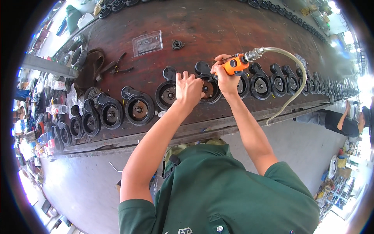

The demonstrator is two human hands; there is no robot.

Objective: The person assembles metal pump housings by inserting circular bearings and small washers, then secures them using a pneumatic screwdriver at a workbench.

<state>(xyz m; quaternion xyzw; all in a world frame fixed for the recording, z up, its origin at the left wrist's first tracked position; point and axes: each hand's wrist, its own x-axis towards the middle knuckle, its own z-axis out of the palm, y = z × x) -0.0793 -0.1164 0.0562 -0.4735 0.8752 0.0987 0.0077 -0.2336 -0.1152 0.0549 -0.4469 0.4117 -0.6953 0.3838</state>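
Observation:
My right hand (227, 80) is wrapped around an orange air tool (235, 65) with a metal coupling and a clear hose. The tool is above the row of black pump-like housings, right of a round housing with a brown inner face (210, 93). Bent fingers and a tucked thumb show on my left hand (188, 89), which lies between that housing and the black housing (166, 94) to its left. What those fingers grip, if anything, is hidden beneath them. Each housing is round, with a small spout-like arm pointing away from me.
More housings, such as this black one (139, 110), line the near edge of the dark red-brown table (202, 35). Farther back lie a clear plastic tray (147, 43), a small black round part (177, 45) and pliers (121, 64). A person (339, 121) is at the far right.

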